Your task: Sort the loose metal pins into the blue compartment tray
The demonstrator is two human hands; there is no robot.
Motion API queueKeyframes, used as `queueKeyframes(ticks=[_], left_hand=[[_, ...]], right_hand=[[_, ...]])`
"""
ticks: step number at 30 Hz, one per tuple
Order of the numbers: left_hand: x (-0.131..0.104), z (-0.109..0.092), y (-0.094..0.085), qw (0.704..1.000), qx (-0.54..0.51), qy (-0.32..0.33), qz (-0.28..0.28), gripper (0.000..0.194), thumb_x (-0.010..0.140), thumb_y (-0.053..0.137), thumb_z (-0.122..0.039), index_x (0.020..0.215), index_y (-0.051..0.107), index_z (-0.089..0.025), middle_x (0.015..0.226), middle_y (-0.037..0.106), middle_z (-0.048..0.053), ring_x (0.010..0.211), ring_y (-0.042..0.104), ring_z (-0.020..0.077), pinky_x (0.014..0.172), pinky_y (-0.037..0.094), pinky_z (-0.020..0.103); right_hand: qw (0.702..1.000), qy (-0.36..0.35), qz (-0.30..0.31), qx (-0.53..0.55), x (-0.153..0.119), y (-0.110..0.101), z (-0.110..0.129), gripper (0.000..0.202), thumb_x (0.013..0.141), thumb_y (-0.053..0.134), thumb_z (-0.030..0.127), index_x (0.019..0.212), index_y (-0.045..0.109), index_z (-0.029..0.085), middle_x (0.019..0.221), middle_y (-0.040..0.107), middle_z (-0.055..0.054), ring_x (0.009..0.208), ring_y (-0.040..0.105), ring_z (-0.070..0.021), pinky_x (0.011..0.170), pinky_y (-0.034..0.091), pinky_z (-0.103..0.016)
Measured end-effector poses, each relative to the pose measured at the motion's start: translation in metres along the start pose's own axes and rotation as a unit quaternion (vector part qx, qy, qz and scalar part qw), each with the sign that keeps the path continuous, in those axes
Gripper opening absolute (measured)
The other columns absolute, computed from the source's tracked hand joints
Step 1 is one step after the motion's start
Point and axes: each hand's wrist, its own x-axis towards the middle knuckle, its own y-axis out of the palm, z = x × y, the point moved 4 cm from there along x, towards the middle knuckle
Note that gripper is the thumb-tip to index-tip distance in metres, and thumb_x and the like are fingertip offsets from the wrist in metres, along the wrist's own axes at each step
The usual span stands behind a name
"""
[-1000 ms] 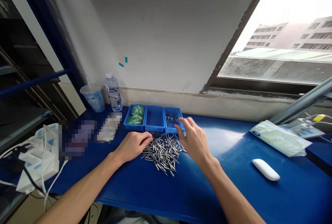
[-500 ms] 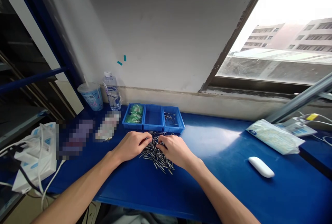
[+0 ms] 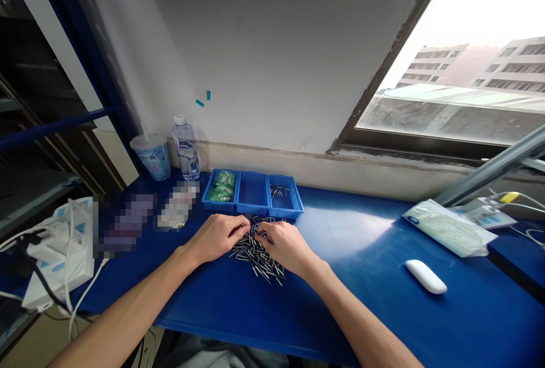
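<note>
A loose pile of thin metal pins [image 3: 259, 260] lies on the blue table, in front of three joined blue trays. My left hand [image 3: 219, 237] is at the pile's left side, thumb and fingers pinched over the pins. From the right, my right hand [image 3: 283, 243] reaches over the pile with its fingers curled together. What either hand's fingertips hold is too small to make out. The left tray [image 3: 219, 206] has green packets in it, the middle tray [image 3: 252, 192] shows its bare bottom, and the right tray [image 3: 293, 208] contains several pins.
Behind on the left are a blue cup [image 3: 155, 161] and a water bottle [image 3: 186, 152]. A white power strip [image 3: 63, 266] with cables sits at far left. On the right lie a white mouse-shaped object [image 3: 426, 276] and a clear packet [image 3: 449, 229].
The view has shifted very slightly. Both hands stay at the pile, with only a small movement of the right fingers.
</note>
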Motion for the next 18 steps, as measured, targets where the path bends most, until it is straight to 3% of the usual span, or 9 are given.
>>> queueKeyframes(ticks=[3, 5, 9, 13, 18], left_hand=[[0.0, 0.0, 0.0, 1.0, 0.003, -0.001, 0.003, 0.021, 0.109, 0.052, -0.031, 0.108, 0.072, -0.025, 0.091, 0.077, -0.001, 0.08, 0.073, 0.0177, 0.071, 0.045, 0.026], [0.0, -0.001, -0.001, 1.0, 0.007, -0.004, 0.003, 0.022, 0.109, 0.051, -0.033, 0.108, 0.072, -0.024, 0.091, 0.077, -0.001, 0.08, 0.072, 0.0178, 0.071, 0.044, 0.026], [0.001, -0.001, -0.001, 0.999, 0.022, -0.026, 0.009, 0.028, 0.111, 0.047, -0.039, 0.125, 0.066, -0.026, 0.076, 0.07, -0.003, 0.066, 0.067, 0.0175, 0.063, 0.039, 0.026], [0.0, -0.003, -0.003, 0.999, 0.016, -0.027, 0.016, 0.035, 0.113, 0.042, -0.042, 0.14, 0.058, -0.027, 0.067, 0.064, -0.006, 0.06, 0.064, 0.0172, 0.061, 0.037, 0.025], [-0.002, -0.007, -0.005, 1.0, -0.01, 0.021, 0.002, 0.027, 0.113, 0.039, -0.033, 0.117, 0.065, -0.024, 0.078, 0.069, -0.002, 0.069, 0.067, 0.0164, 0.065, 0.04, 0.024]], right_hand=[[0.999, -0.018, -0.038, 0.031, 0.001, 0.001, 0.0, 0.017, 0.102, 0.057, 0.017, 0.093, 0.07, 0.023, 0.085, 0.076, -0.002, 0.074, 0.071, -0.0185, 0.06, 0.035, -0.026], [0.991, -0.028, -0.1, 0.08, 0.0, -0.003, -0.002, 0.014, 0.101, 0.057, 0.018, 0.092, 0.067, 0.022, 0.077, 0.073, -0.001, 0.067, 0.067, -0.0169, 0.059, 0.038, -0.026], [0.943, -0.066, -0.218, 0.243, -0.006, -0.015, -0.002, 0.009, 0.101, 0.057, 0.025, 0.095, 0.063, 0.022, 0.07, 0.067, 0.001, 0.058, 0.062, -0.0141, 0.056, 0.047, -0.024], [0.912, -0.125, -0.23, 0.316, -0.011, -0.022, 0.006, 0.009, 0.103, 0.058, 0.028, 0.102, 0.064, 0.022, 0.083, 0.076, -0.003, 0.068, 0.071, -0.0149, 0.06, 0.054, -0.023], [0.912, -0.143, -0.203, 0.326, -0.011, -0.017, 0.011, 0.016, 0.107, 0.052, 0.031, 0.106, 0.065, 0.021, 0.089, 0.077, -0.005, 0.078, 0.075, -0.0171, 0.068, 0.059, -0.026]])
